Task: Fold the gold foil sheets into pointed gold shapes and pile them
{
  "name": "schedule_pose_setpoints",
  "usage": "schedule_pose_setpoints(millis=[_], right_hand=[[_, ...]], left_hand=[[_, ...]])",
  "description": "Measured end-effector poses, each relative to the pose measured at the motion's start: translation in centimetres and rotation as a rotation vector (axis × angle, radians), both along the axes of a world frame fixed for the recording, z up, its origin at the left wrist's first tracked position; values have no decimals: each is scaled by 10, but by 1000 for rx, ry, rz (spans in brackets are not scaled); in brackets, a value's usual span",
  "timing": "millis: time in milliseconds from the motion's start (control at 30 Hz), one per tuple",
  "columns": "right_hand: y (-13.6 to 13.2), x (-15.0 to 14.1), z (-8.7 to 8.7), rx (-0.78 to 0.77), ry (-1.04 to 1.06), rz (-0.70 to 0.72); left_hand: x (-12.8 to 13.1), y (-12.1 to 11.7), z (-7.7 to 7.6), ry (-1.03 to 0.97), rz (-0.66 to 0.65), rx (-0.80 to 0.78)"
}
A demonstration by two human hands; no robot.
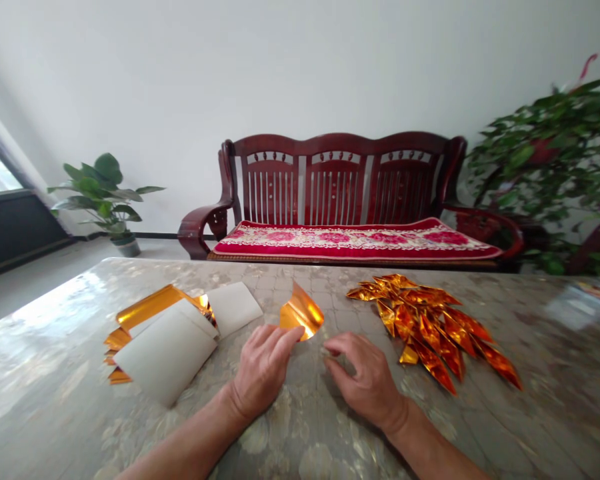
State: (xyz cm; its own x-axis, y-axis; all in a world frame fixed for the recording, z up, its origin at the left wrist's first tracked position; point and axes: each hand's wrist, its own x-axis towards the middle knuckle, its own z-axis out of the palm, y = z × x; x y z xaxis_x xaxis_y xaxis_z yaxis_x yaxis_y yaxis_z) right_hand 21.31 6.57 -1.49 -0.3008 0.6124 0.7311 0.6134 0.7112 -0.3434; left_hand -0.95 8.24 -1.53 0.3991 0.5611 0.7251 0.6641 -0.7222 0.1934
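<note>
Near the middle of the table, a sheet of shiny gold foil paper (303,313) curls upward, its far corner raised to a point. My left hand (266,360) pinches its near edge between thumb and fingers. Just to the right, my right hand (363,377) is apart from the sheet, its thumb and forefinger curved with a gap between them and nothing visible inside. Beyond my right hand lies a pile of folded gold foil pieces (433,327), pointed at their ends. To my left rests a loose stack of foil paper sheets (173,353), some white side up, others gold.
The table (300,427) wears a patterned, glossy cover. A clear plastic bag (580,303) lies at its right side. Behind it stands a dark red wooden bench (333,180) with a red floral cushion (355,238). Potted plants (105,190) flank the bench.
</note>
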Motion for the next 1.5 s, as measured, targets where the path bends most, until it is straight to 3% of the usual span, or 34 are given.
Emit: schedule_pose_setpoints(millis=[100, 300, 600, 833, 1033, 1300, 1500], right_hand=[[-3, -6, 2, -49, -44, -40], [-1, -9, -1, -136, -190, -73], [12, 6, -14, -357, 14, -111], [6, 7, -2, -198, -126, -227], [-1, 1, 9, -161, -212, -150], [11, 8, -9, -231, -216, -201], [11, 10, -5, -250, -245, -240]], left_hand=[[5, -8, -1, 129, -30, -41], [17, -13, -2, 187, -183, -171], [1, 7, 3, 226, 40, -296], [5, 7, 4, 371, 101, -217], [13, 4, 6, 485, 97, -130], [6, 8, 0, 284, 78, -358], [6, 14, 1, 175, 100, -519]])
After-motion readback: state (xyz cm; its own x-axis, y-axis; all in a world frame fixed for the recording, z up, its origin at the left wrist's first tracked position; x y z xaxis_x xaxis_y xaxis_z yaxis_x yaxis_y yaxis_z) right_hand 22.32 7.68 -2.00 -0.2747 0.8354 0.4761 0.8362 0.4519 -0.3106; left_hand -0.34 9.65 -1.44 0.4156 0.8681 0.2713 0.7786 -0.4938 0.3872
